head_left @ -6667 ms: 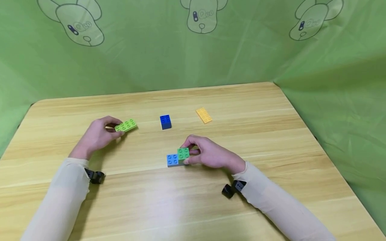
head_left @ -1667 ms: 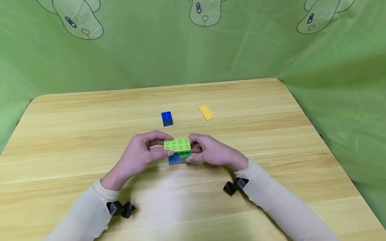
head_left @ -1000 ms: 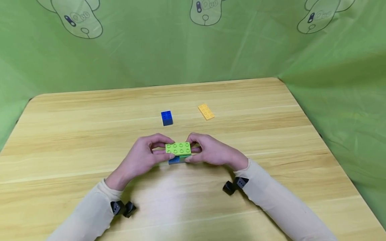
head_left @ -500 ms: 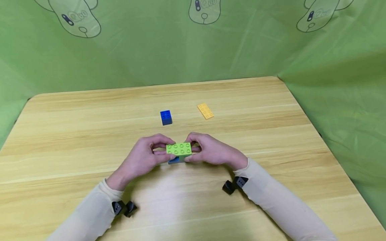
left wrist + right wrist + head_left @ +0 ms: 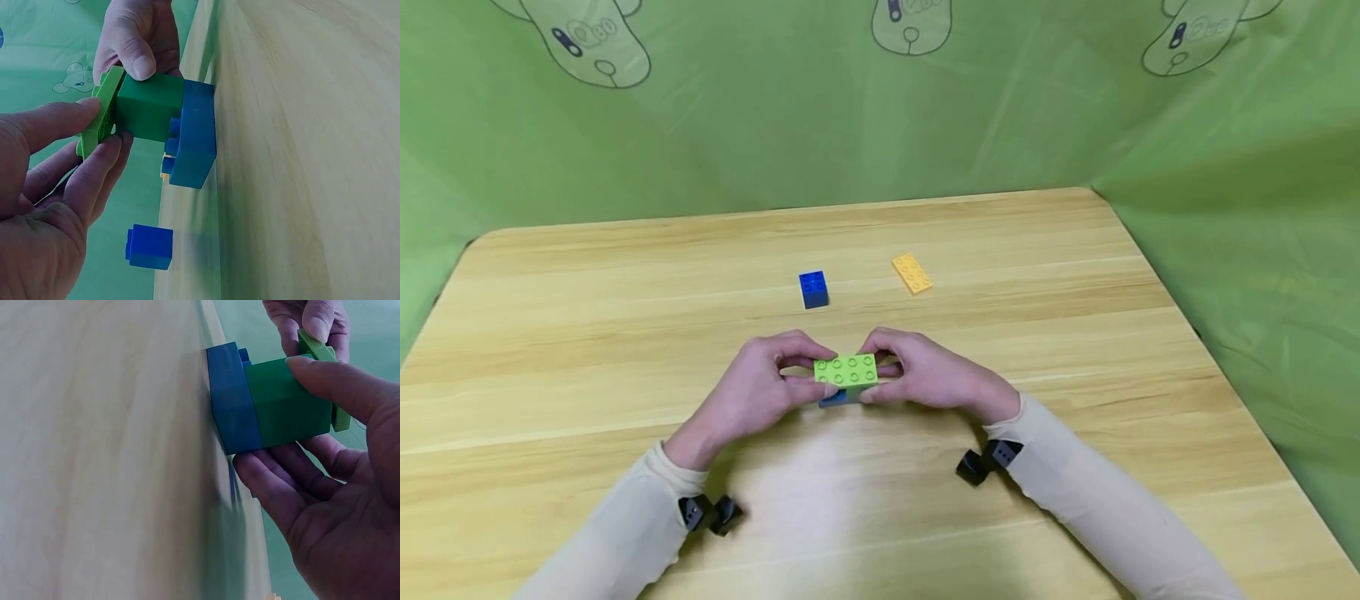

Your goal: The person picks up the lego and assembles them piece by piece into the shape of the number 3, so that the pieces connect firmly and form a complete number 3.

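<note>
Before you is a pale table (image 5: 625, 333) with a wood-grain surface and a rounded far left corner. Roughly midway between its far corners, in from the far edge, you can see a dark blue, square plastic brick (image 5: 814, 290), four studs up. To its right, nearer the far edge and far right corner, you have a thin orange, rectangular plastic plate (image 5: 912, 273), studs up, aslant to that edge. Beyond the far edge you face a creased green cloth (image 5: 775, 133) printed with outlined animal heads (image 5: 591, 50); it also flanks the left and right edges
</note>
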`<state>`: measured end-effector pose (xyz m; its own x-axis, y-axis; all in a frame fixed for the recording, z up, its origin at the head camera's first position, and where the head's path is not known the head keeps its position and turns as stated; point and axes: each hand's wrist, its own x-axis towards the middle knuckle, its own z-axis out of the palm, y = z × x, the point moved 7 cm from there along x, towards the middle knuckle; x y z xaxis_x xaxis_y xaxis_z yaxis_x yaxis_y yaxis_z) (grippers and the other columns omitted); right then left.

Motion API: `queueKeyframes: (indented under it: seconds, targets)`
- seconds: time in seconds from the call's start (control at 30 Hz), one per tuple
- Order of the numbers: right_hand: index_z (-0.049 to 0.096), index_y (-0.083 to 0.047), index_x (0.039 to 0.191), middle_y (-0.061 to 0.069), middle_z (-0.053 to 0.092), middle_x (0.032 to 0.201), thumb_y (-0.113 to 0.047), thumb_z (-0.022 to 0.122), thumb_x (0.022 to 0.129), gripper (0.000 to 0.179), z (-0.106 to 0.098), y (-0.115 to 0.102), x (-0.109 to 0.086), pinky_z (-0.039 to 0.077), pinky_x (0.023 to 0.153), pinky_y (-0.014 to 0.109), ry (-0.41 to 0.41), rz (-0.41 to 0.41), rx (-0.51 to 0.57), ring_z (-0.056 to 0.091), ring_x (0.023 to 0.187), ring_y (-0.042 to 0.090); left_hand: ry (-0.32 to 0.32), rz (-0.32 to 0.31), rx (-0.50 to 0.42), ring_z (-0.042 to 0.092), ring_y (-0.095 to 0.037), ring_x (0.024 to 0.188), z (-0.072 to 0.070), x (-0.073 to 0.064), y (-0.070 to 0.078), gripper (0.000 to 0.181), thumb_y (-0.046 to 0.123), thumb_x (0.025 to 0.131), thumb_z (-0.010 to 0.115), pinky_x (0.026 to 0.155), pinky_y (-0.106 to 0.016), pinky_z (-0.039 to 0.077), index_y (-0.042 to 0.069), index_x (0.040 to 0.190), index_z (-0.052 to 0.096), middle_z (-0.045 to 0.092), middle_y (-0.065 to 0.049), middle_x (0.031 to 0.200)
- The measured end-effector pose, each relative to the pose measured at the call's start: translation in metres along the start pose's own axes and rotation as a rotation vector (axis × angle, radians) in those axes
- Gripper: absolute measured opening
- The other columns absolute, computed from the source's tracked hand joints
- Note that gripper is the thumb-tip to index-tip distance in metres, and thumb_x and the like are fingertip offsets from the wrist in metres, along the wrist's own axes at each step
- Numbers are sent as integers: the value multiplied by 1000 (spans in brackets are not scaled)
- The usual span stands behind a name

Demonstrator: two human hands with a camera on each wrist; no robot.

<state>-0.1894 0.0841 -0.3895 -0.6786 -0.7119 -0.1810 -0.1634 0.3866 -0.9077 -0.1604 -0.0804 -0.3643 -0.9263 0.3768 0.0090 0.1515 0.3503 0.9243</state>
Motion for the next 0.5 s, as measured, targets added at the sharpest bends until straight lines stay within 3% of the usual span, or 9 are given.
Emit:
queueKeyframes:
  seconds: [0.3, 0.5]
  targets:
    - [60, -7, 127, 0, 64, 118, -20, 79, 85, 48, -4, -9, -7, 51, 93, 35, -15, -37, -32, 63, 108, 15, -12, -3, -10, 65, -18, 92, 0, 0, 3, 29, 8, 79, 82, 75, -33, 56, 7, 108, 74, 66, -1, 103]
    - [57, -12, 139, -5, 66, 122, -28, 74, 90, 54, -7, -12, -14, 51, 87, 40, 5, -71, -79, 62, 100, 14, -16, -1, -4, 65, -18, 93, 0, 1, 3, 29, 8, 79, 82, 77, -35, 55, 7, 107, 74, 67, -1, 104]
